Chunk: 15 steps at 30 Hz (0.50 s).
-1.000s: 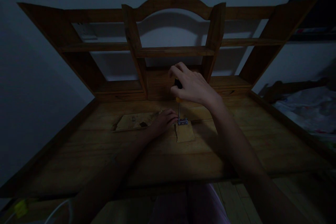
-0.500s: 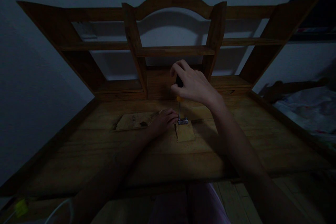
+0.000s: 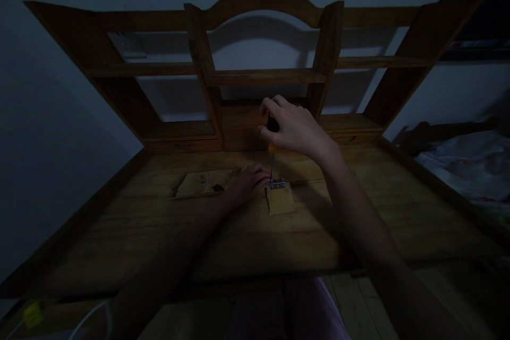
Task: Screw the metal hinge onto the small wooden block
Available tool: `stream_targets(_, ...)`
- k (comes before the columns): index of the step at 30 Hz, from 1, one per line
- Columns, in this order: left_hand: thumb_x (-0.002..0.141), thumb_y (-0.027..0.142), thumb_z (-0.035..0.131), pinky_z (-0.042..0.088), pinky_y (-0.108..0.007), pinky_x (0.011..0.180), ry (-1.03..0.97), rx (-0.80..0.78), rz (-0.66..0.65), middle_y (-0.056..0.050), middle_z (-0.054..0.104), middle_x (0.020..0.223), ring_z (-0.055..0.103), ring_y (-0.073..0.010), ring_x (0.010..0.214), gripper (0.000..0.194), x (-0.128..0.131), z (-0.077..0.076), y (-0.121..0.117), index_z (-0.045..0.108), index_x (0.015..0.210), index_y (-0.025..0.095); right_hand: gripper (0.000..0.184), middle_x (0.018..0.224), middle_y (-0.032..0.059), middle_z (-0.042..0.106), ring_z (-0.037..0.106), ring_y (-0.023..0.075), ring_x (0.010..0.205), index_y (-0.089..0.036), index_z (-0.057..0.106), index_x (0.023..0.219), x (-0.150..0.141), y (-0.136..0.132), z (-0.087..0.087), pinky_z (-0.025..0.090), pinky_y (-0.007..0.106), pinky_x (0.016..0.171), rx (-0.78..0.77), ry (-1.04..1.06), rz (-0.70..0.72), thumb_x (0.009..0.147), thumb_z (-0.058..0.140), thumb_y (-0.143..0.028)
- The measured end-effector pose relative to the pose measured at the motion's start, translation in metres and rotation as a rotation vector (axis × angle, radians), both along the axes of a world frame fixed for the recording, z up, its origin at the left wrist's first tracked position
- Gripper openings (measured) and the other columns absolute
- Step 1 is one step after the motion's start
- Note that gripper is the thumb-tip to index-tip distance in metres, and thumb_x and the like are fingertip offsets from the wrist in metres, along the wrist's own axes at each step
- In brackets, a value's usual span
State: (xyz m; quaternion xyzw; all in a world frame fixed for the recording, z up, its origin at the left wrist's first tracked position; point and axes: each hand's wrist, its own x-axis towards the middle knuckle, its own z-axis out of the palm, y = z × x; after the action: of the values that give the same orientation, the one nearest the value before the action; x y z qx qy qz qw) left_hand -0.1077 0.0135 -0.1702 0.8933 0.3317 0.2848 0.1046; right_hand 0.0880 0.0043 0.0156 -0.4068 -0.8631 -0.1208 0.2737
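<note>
My right hand [image 3: 292, 125] is wrapped round the black and yellow handle of a screwdriver [image 3: 272, 162], which stands nearly upright. Its shaft comes down at the left end of a small metal hinge [image 3: 278, 184]. Beneath the hinge's near side lies a small square piece of wood or board [image 3: 281, 201] with a rough left edge. My left hand [image 3: 249, 183] rests low on the desk, fingers together and closed beside the screwdriver tip; what they pinch is hidden. Partly behind that hand is a longer, torn-looking board [image 3: 199, 183].
The wooden desk [image 3: 139, 234] carries a shelf unit [image 3: 263, 77] along its back, against the wall. Raised side edges bound the desktop. Pale crumpled cloth [image 3: 470, 159] lies beyond the right edge. A yellow object [image 3: 32, 314] and a white cable sit at lower left.
My right hand has shifted very slightly right with the screwdriver, its fingers moving a little on the handle. The left hand, hinge and boards stay in place.
</note>
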Motion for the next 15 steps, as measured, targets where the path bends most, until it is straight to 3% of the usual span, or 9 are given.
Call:
stream_targets(3, 0.105, 0.034, 0.047, 0.050, -0.037, 0.098, -0.004, -0.009, -0.003, -0.006, 0.062, 0.111, 0.060, -0.0195, 0.107, 0.026, -0.0003, -0.0010, 0.0011, 0.069, 0.111, 0.022, 0.029, 0.118, 0.0108, 0.062, 0.061, 0.0309, 0.102, -0.022, 0.054, 0.120, 0.0006, 0.0014, -0.0003, 0.044, 0.042, 0.083, 0.012, -0.016, -0.025, 0.096, 0.049, -0.038)
stream_targets(8, 0.105, 0.034, 0.047, 0.051, -0.037, 0.096, -0.016, -0.007, -0.020, -0.006, 0.062, 0.111, 0.060, -0.0188, 0.105, 0.026, -0.0015, -0.0019, 0.0031, 0.069, 0.110, 0.022, 0.034, 0.129, 0.0129, 0.058, 0.061, 0.0291, 0.098, -0.021, 0.051, 0.122, -0.0005, -0.0031, 0.0026, 0.045, 0.042, 0.082, -0.001, 0.021, 0.018, 0.088, 0.051, -0.025)
stream_targets(11, 0.105, 0.035, 0.046, 0.051, -0.037, 0.096, -0.006, -0.003, -0.007, -0.006, 0.062, 0.112, 0.061, -0.0188, 0.105, 0.026, -0.0018, -0.0009, 0.0024, 0.068, 0.111, 0.023, 0.036, 0.131, 0.0123, 0.058, 0.061, 0.0294, 0.098, -0.022, 0.051, 0.122, -0.0013, -0.0050, 0.0031, 0.045, 0.042, 0.082, -0.028, 0.026, 0.047, 0.086, 0.053, -0.027)
stream_targets(15, 0.105, 0.035, 0.046, 0.051, -0.037, 0.096, -0.002, 0.010, -0.008, -0.006, 0.062, 0.112, 0.060, -0.0191, 0.106, 0.026, -0.0017, -0.0011, 0.0020, 0.068, 0.111, 0.021, 0.032, 0.118, 0.0096, 0.064, 0.062, 0.0303, 0.101, -0.023, 0.054, 0.120, -0.0005, 0.0003, 0.0009, 0.044, 0.041, 0.084, -0.009, 0.005, 0.034, 0.093, 0.053, -0.039)
